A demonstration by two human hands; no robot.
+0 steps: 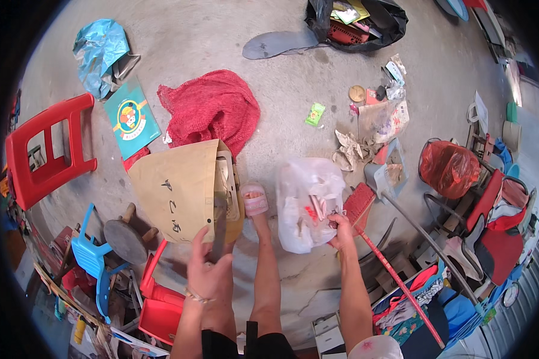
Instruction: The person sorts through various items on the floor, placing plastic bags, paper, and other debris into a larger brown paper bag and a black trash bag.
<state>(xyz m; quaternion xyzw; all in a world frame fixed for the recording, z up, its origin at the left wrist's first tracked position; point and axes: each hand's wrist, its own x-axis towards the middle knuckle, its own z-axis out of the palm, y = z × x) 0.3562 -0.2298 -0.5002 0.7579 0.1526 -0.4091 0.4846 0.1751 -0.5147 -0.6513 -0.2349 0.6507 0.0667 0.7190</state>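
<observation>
My right hand (pixel 341 229) grips the edge of a translucent white plastic bag (pixel 292 224) with pinkish crumpled pieces showing in it. My left hand (pixel 209 260) is beside a tan bag (pixel 175 188) that bears dark handwriting. Its thumb and fingers stand apart around the lower end of a dark flat strip (pixel 220 224); whether they hold it is unclear. Inside the tan bag's opening is a cream plastic basket-like piece (pixel 227 179). A pink slipper (pixel 254 199) on my foot is between the two bags.
Beyond the tan bag lies red mesh cloth (pixel 215 107). A red plastic stool (pixel 49 148) lies tipped at left. On the right are a broom (pixel 361 202), a dustpan (pixel 386 170) and crumpled paper (pixel 350 150). A filled black bag (pixel 386 40) stands at the far side.
</observation>
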